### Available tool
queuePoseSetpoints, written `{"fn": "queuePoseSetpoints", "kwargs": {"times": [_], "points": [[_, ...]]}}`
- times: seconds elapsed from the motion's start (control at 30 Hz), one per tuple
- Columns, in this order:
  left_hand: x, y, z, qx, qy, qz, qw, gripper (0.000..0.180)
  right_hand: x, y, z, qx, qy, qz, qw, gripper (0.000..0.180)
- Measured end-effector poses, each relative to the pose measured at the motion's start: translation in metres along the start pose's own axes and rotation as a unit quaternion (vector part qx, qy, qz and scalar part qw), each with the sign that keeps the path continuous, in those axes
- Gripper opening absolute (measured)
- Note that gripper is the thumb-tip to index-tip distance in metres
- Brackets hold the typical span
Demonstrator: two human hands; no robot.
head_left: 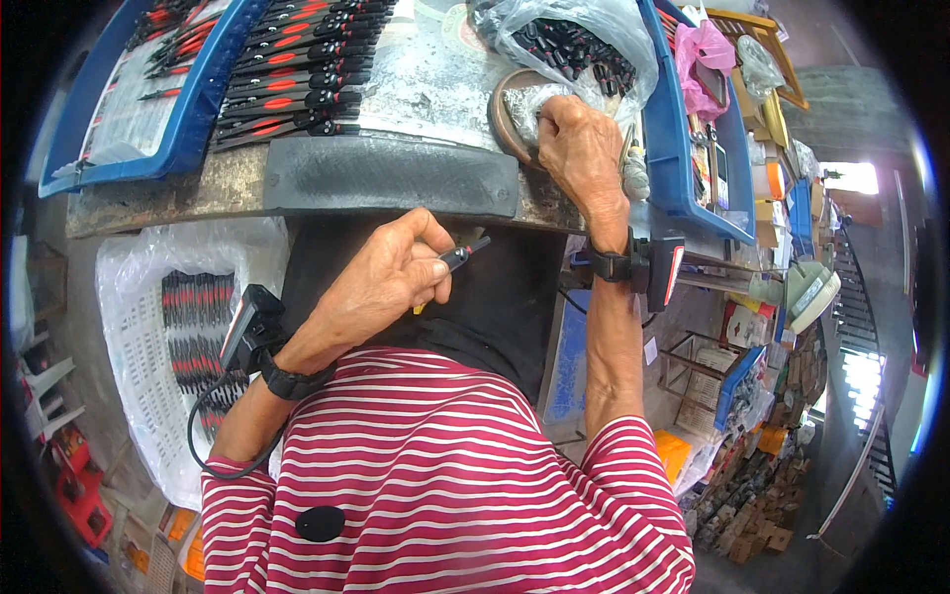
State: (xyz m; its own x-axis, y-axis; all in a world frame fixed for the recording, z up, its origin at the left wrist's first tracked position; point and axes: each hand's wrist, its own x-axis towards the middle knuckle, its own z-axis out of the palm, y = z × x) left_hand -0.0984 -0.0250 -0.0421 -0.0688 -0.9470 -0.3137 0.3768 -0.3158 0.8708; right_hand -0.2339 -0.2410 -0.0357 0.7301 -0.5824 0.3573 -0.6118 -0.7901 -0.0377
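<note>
My left hand [388, 269] is closed round a small dark stick-like piece with a red band [459, 255]. Its tip points up and to the right, and the rest is hidden in the fingers. A bit of yellow [420, 309] peeks out below them. At the right of the bench, my right hand [582, 148] reaches into a round brown dish [503, 117] lined with clear plastic. Its fingers are pinched together; what they hold, if anything, is hidden. Just beyond the dish, a clear bag [633, 59] holds many small black pieces [572, 48].
Rows of slim black-and-red tools [297, 84] lie at the bench's left, beside a blue tray [198, 124]. A dark padded strip [391, 176] lines the front edge. A plastic-lined basket [134, 317] of similar tools stands lower left. Another blue tray [683, 148] stands right.
</note>
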Motion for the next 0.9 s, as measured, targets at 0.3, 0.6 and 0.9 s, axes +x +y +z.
{"fn": "queuePoseSetpoints", "kwargs": {"times": [0.3,0.6,0.9], "points": [[-0.002,0.001,-0.001,-0.014,0.009,0.018,1.0,0.014,-0.011,0.005,0.001,0.135,0.046,0.06,0.988,0.007],[0.002,-0.005,0.001,-0.077,0.022,0.052,0.995,0.02,-0.021,-0.004,-0.018,0.343,0.058,0.187,0.919,0.008],[0.001,-0.013,0.003,-0.064,0.055,0.05,0.995,0.017,-0.077,-0.079,-0.047,0.588,-0.026,0.227,0.776,0.007]]}}
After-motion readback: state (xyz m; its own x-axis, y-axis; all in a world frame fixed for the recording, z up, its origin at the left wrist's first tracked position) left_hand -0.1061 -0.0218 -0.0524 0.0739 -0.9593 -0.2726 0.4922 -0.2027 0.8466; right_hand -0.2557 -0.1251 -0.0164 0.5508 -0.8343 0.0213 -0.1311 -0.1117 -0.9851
